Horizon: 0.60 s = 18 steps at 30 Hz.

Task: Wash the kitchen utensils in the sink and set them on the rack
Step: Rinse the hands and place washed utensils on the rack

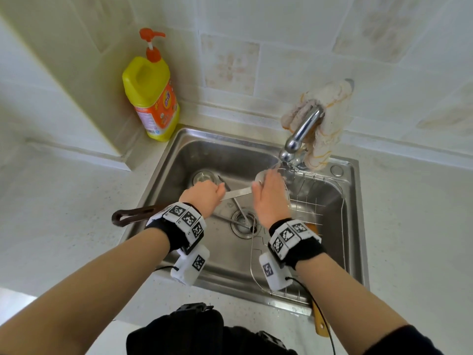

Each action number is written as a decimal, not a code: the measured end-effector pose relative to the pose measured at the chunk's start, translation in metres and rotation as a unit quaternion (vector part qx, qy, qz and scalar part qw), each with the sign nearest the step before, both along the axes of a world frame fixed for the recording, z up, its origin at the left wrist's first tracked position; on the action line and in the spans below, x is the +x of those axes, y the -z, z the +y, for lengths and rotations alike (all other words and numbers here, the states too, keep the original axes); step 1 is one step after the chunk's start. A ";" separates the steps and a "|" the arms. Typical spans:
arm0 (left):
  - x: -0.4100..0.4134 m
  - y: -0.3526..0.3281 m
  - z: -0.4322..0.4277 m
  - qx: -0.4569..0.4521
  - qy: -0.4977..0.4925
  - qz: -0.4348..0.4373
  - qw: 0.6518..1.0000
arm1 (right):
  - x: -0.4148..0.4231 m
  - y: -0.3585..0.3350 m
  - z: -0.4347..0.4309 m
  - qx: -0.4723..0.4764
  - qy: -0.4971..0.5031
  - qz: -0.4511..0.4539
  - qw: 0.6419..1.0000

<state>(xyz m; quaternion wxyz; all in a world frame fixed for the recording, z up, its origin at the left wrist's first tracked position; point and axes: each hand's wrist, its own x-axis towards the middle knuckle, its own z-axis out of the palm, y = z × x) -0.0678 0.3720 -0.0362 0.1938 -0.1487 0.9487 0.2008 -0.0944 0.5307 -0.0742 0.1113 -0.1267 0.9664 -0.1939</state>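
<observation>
A metal spoon (236, 193) is held level over the steel sink (163, 162), just below the faucet (302, 131). My left hand (204, 198) grips the end of its handle. My right hand (270, 198) is curled over the spoon's bowl, which mostly hides it. Two thin metal utensils (239, 208) lie crossed on the sink floor near the drain. A wire rack (317, 201) fills the right part of the sink, and a wooden-handled utensil (320, 321) lies in it with its handle sticking out over the front rim.
A dark brown handle (133, 216) pokes over the sink's left rim behind my left wrist. A yellow detergent bottle (151, 96) stands in the back left corner. A cloth (330, 116) hangs behind the faucet. Pale countertop lies on both sides.
</observation>
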 end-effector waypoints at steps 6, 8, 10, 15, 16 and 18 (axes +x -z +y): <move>-0.003 -0.003 -0.001 0.027 -0.019 -0.001 0.999 | -0.020 -0.005 0.015 -0.004 0.012 -0.003 1.000; 0.001 -0.002 0.001 0.017 -0.018 -0.018 1.000 | -0.004 -0.002 0.010 -0.005 0.013 0.003 1.000; 0.002 -0.002 0.003 0.010 -0.020 -0.013 1.000 | 0.014 -0.003 -0.002 -0.070 -0.029 0.039 0.996; 0.004 -0.001 0.003 0.010 -0.001 -0.020 1.000 | -0.011 0.001 0.013 -0.077 0.067 -0.017 0.995; 0.004 0.000 0.002 0.007 0.006 -0.021 1.000 | -0.007 0.002 0.011 -0.052 0.067 -0.008 0.996; 0.002 0.000 0.001 -0.004 0.022 -0.010 1.000 | 0.005 0.002 -0.003 -0.059 0.021 0.020 0.998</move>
